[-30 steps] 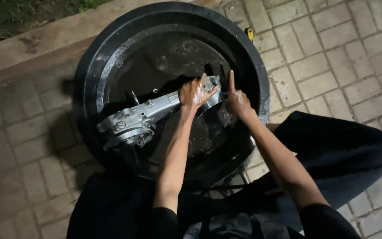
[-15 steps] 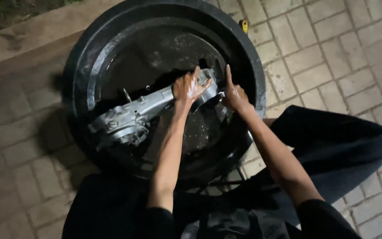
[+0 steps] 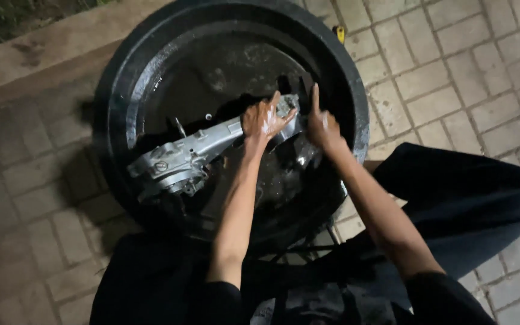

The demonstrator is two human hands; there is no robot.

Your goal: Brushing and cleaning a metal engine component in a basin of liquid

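Your left hand [image 3: 264, 120] is wrapped over the top of the long silver metal casting [image 3: 197, 150], fingers curled down around its narrow arm, so that hand is clamped on it. Your right hand [image 3: 320, 123] sits just past that grip, toward the casting's far end, fingers pointing up and pressed against the part; whether they close round it you cannot tell from here. The casting lies tilted across the inside of the big black tub [image 3: 121, 90], its wide housing end well away from your grip, low toward the tub's left wall. Both hands look wet and soapy, and the metal shines wet too, so the main risk is slip: the heavy housing end hangs far from where you hold, and that leverage can twist the arm out of your left palm. If it goes, it drops into the dark water and bangs the tub wall, or pinches the right-hand fingers against the rim beside them. Edges and studs stick up near the housing; a sliding hand can catch on them. The tub appears to rest on a thin frame close to your knees, above the brick paving [image 3: 452, 54], so leaning hard on the grip side could rock it. Light is poor, so small parts under the water are hard to see.
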